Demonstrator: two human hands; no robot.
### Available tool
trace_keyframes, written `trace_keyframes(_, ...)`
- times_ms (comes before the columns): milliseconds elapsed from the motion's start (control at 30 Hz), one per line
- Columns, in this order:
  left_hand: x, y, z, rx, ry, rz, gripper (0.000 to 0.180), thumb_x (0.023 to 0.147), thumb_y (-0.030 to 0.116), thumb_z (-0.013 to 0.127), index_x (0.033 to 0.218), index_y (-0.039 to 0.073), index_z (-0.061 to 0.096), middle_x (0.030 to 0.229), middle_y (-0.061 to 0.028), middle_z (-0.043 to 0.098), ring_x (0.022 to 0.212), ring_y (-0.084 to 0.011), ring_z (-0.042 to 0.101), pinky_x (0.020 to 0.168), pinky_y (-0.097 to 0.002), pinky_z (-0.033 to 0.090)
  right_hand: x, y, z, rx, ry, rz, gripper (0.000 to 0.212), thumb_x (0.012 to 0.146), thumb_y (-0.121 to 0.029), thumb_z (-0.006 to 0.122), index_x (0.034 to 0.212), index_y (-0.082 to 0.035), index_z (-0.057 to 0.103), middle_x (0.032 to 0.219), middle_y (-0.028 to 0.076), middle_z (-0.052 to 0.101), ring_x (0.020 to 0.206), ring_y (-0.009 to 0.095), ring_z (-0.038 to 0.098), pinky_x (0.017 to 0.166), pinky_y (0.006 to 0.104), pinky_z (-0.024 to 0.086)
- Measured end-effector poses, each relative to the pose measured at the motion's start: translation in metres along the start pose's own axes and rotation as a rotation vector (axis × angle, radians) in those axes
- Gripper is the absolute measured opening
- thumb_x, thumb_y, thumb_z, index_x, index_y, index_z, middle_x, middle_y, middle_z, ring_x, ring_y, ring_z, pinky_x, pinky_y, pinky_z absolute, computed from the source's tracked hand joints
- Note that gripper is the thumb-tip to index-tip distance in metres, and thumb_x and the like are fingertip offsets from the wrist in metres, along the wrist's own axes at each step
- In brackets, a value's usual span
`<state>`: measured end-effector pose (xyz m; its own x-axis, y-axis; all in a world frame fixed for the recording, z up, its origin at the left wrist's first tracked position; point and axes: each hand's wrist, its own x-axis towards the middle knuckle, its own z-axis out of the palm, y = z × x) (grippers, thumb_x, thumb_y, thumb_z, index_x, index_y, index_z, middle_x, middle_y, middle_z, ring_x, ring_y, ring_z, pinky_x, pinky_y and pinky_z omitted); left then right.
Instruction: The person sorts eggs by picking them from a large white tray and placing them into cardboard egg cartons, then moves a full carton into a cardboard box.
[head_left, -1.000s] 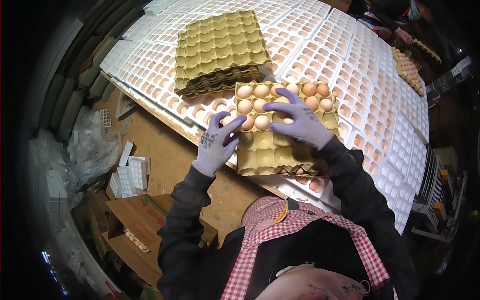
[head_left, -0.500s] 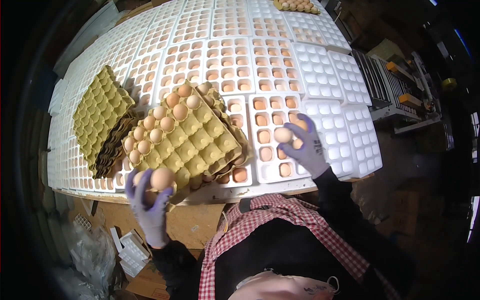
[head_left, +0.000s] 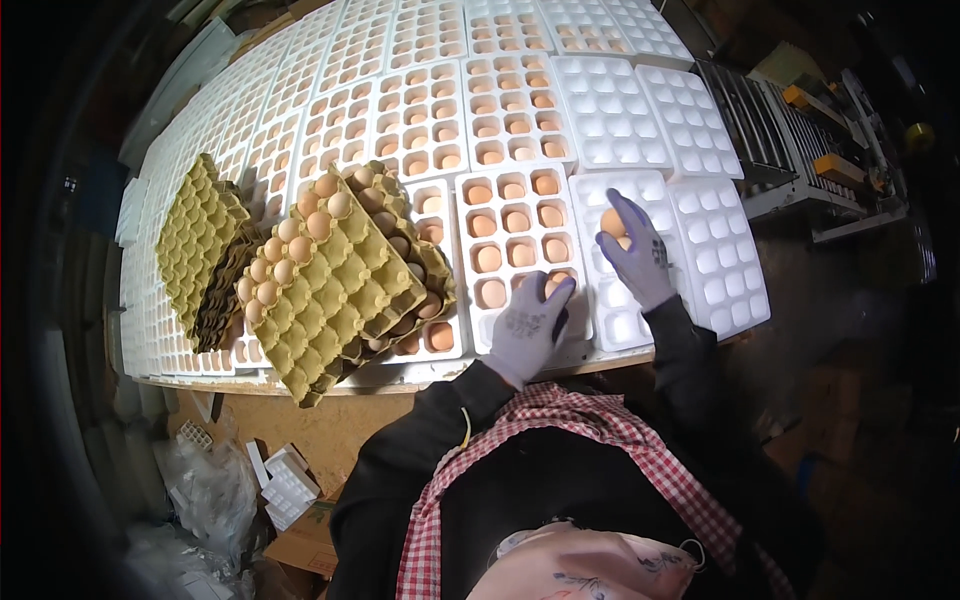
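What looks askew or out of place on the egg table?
The stack of brown pulp egg trays sits crooked across the white trays, its near corner hanging past the table edge. No broken eggs or spills show. The left hand and right hand look normal.

Both gloved hands, left hand (head_left: 528, 328) and right hand (head_left: 636, 255), reach forward, fingers curled.

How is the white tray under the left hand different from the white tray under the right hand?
The white tray under the left hand is nearly full: brown eggs sit in most pockets. The white tray under the right hand is almost empty, apart from the egg the right hand holds there. The left hand holds its egg at the fuller tray's near edge. Both trays are white, moulded, side by side.
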<state>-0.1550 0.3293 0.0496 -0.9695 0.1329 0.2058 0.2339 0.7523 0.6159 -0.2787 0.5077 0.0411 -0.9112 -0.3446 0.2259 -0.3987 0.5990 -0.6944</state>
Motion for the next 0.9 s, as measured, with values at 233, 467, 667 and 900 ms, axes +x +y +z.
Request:
trace_keyframes(233,-0.023,-0.006,0.014,0.165,-0.316,-0.01,0.044,0.08,0.011,0.058,0.123,0.011,0.051,0.113,-0.0103,0.049,0.097,-0.0295,0.055,0.084,-0.038,0.046,0.048,0.023,0.01,0.873,0.101,0.268,0.039,0.09,-0.02,0.059,0.122,0.001,0.055,0.117,0.009,0.059,0.103,0.015,0.057,0.088,0.027,0.045)
trace_keyframes(467,-0.062,-0.059,-0.018,0.155,0.016,0.017,0.047,0.084,0.011,0.058,0.13,0.006,0.048,0.135,-0.0186,0.041,0.125,-0.0361,0.041,0.103,-0.0502,0.033,0.08,0.066,0.045,-0.002,0.083,-0.126,0.026,0.086,-0.017,0.057,0.109,-0.006,0.063,0.118,0.014,0.06,0.114,0.033,0.052,0.098,0.038,0.039)
trace_keyframes(667,-0.088,-0.054,-0.022,-0.018,0.132,-0.058,0.043,0.088,0.021,0.057,0.128,0.005,0.048,0.132,-0.0175,0.047,0.125,-0.0361,0.043,0.104,-0.0443,0.034,0.074,0.055,0.025,0.018,-0.034,0.145,0.03,0.089,-0.02,0.056,0.109,0.001,0.063,0.113,0.016,0.062,0.105,0.029,0.058,0.092,0.034,0.044)
trace_keyframes(900,-0.126,-0.133,-0.191,0.087,0.749,-0.355,0.048,0.086,0.008,0.055,0.133,0.007,0.046,0.121,-0.0169,0.057,0.109,-0.0318,0.055,0.096,-0.0387,0.042,0.081,0.098,0.029,-0.246,0.057,0.088,0.03,0.088,-0.024,0.055,0.105,-0.003,0.066,0.113,0.012,0.063,0.106,0.027,0.058,0.091,0.0346,0.044)
